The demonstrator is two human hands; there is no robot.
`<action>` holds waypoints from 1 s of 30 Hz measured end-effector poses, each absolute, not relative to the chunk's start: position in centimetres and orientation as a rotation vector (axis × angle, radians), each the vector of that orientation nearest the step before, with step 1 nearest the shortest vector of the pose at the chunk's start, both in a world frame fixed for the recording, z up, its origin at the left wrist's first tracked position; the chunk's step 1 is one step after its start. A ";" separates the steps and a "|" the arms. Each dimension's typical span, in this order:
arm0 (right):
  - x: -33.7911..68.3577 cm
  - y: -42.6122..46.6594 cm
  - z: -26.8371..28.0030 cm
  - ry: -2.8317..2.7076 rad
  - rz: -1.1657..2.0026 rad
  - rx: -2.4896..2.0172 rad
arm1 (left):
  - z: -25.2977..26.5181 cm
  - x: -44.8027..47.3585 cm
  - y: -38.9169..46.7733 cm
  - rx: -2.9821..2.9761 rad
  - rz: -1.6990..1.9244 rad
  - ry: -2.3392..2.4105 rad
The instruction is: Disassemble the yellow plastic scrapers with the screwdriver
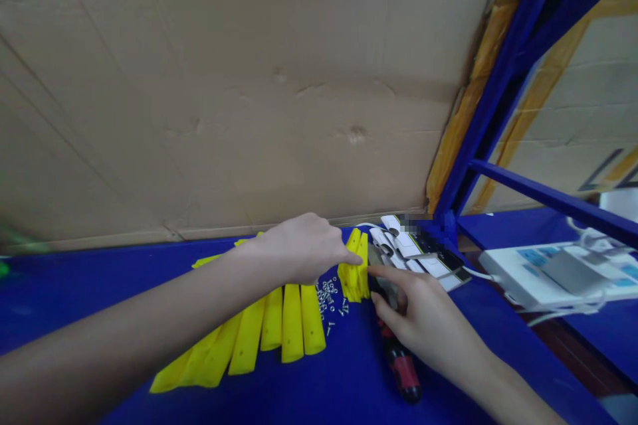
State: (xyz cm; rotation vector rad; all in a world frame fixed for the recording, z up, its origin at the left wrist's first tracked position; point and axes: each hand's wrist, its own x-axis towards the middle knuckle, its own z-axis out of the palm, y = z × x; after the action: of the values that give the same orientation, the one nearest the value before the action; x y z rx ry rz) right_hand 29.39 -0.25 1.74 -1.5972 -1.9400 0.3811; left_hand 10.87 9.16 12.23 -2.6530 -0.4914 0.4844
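Observation:
My left hand [304, 249] reaches across the long yellow sleeves [272, 322], its fingers curled and fingertips against a stack of short yellow pieces [353, 275]. Whether a piece is gripped there is hidden. Just right of that stack, my right hand [423, 312] has thumb and forefinger bent around the dark upper part of a tool with a black-and-red handle [403, 372]. The tool's working end is hard to make out. Small metal screws and nuts [326, 299] lie scattered between the long sleeves and the short stack.
Black-and-white printed packaging [419, 249] lies behind my right hand. A cardboard wall [249, 113] rises behind the blue table [100, 279]. At right stand a blue metal frame [498, 99] and a white box [528, 272] with white cables.

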 end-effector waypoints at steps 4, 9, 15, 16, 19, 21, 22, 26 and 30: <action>29.2 0.2 1.3 -1.896 0.340 -1.612 | 12.3 11.1 9.1 -2.676 0.452 -0.492; 29.0 0.8 0.9 -1.826 0.316 -1.654 | 11.7 11.1 8.9 -2.714 0.429 -0.489; 28.5 0.9 1.0 -1.835 0.328 -1.616 | 10.9 9.8 8.6 -2.723 0.346 -0.543; 28.5 0.9 1.0 -1.832 0.324 -1.621 | 10.9 9.3 8.6 -2.716 0.341 -0.564; 28.4 0.9 1.0 -1.848 0.270 -1.657 | 10.9 7.5 8.3 -2.708 0.316 -0.648; 28.3 0.9 0.9 -1.886 0.199 -1.672 | 10.8 6.2 8.0 -2.715 0.294 -0.721; 28.3 0.9 0.8 -1.910 0.168 -1.665 | 10.8 5.5 7.8 -2.714 0.287 -0.764; 28.2 1.0 0.8 -1.989 0.161 -1.604 | 10.4 3.4 6.7 -2.738 0.205 -0.976; 28.2 0.8 1.4 -1.940 0.073 -1.543 | 9.2 1.9 5.3 -2.884 -0.045 -1.265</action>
State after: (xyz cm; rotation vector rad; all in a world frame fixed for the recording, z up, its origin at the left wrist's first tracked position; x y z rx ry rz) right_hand 28.16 0.78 1.42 -1.5430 -1.9403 0.0732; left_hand 1.93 5.28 9.20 -2.8843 -1.2650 -0.0451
